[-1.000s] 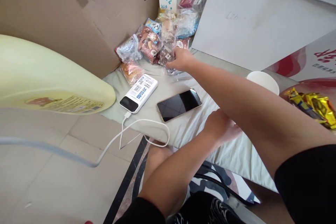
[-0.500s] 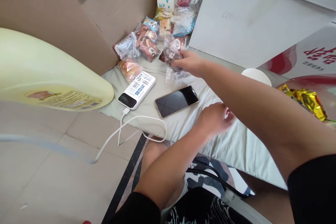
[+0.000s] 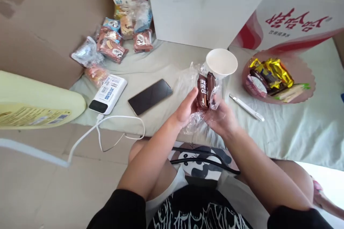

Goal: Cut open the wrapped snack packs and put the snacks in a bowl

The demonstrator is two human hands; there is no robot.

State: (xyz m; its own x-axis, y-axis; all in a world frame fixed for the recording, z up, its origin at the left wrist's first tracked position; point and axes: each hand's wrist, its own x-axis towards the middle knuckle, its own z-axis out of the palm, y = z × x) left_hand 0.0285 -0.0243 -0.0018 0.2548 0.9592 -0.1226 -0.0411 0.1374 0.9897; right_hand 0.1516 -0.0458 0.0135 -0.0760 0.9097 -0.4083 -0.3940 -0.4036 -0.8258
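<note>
Over cloth, two hands (image 3: 204, 114) grip one snack packet (image 3: 205, 91).

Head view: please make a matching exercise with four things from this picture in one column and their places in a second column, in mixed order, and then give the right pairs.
Things:
1. snack packet
2. phone
3. paper cup
4. gold-wrapped sweets

Places:
A. on the pink plate
B. flat on the cloth, beside the power bank
C. between the left hand and the right hand
D. standing just behind the hands, left of the plate

Pairs: 1-C, 2-B, 3-D, 4-A
</note>
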